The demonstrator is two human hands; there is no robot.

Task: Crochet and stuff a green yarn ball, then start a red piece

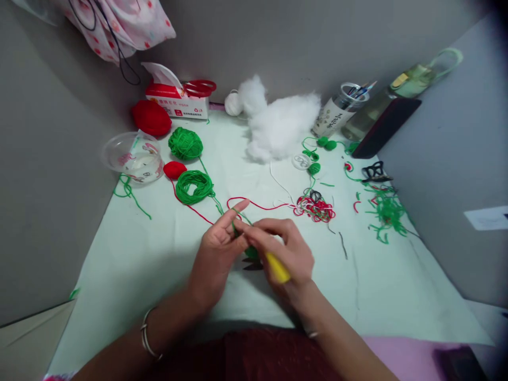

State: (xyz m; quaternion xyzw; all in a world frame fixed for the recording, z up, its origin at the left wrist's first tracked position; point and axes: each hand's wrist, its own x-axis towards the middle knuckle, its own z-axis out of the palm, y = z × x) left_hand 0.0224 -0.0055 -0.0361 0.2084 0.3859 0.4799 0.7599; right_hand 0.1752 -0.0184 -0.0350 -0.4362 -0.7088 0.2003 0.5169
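My left hand [216, 248] has its index finger stretched out with green yarn [233, 228] running over it. Its thumb and other fingers pinch a small green piece of yarn work [251, 252], mostly hidden by the hands. In my right hand [291, 246] is a crochet hook with a yellow handle [278, 268]; its tip meets the yarn at the left fingertips. Dark pointed shapes [253, 263] show just under the hands, too covered to name. A wound green skein [194, 187] lies beyond my left hand, its strand leading toward the fingers.
Behind stand a tissue box [178, 103] with red scissors [200, 87], white stuffing [281, 127], a pen holder [337, 111], a bottle [373, 114] and a dark phone-like slab [384, 129]. At left are a plastic tub [137, 159] and green ball [186, 143]. Yarn scraps [389, 211] lie right.
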